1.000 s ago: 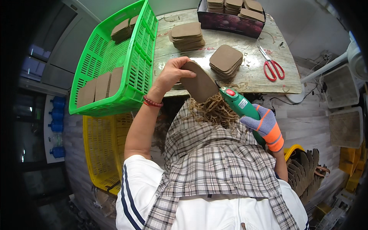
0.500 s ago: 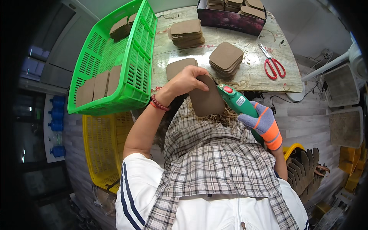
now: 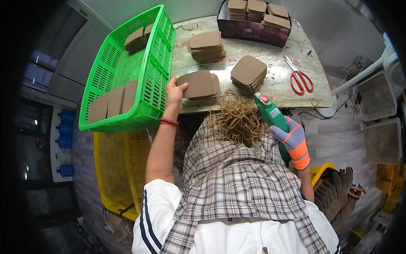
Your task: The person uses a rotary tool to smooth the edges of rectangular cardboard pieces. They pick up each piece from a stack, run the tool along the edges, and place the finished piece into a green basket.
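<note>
Three unboxed stacks (image 3: 248, 70) on worn tabletop (image 3: 277, 91), grey floor (image 3: 340, 139)

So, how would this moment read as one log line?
left hand: pinching brown piece atop stack | gloved right hand: holding green tool | scraps: heaped on apron

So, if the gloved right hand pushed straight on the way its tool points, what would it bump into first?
Probably the right-hand stack of brown pads on the table; the tip of the green tool in the right hand overlaps its lower edge here, though depth is unclear.
</note>
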`<state>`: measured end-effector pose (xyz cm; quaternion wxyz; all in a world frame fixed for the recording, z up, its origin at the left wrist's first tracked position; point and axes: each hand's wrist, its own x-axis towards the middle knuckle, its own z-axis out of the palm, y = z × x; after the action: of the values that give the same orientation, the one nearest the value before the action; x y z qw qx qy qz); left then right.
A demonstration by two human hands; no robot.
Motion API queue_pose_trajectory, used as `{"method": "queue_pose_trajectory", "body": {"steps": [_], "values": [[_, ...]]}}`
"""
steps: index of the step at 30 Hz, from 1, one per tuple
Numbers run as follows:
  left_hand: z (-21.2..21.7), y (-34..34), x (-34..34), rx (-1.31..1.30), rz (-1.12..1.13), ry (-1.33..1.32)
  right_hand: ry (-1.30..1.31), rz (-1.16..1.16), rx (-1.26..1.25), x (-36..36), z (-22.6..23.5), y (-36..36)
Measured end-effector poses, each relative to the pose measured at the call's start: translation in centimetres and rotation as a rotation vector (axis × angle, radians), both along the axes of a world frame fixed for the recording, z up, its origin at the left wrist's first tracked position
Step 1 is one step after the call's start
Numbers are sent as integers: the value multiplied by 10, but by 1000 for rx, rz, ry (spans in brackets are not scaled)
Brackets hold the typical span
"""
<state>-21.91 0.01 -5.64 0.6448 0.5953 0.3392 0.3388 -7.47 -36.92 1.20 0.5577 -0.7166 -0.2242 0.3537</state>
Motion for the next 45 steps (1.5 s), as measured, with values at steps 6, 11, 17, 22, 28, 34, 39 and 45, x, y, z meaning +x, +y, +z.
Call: {"method": "queue_pose_trajectory", "body": {"steps": [6, 11, 17, 22, 28, 34, 39, 45], "values": [[10, -40, 38, 1156, 225, 673, -64, -72, -5, 6, -5, -9], [10, -86, 111, 1127, -59, 559, -23, -120, 17, 7, -15, -11], [-3, -101, 136, 960, -81, 566, -35, -154, 30, 11, -13, -15], [6, -115, 137, 780, -17, 201, 54, -201, 71, 13, -15, -15], [10, -127, 137, 6, -84, -394, 12, -210, 49, 15, -15, -16], [39, -149, 127, -750, -138, -807, -111, -201, 45, 9, -8, -8], [56, -163, 125, -915, -126, -844, -115, -209, 60, 3, 1, -3], [50, -172, 126, -940, -165, -844, -88, -198, 86, 2, 10, -4]]}}
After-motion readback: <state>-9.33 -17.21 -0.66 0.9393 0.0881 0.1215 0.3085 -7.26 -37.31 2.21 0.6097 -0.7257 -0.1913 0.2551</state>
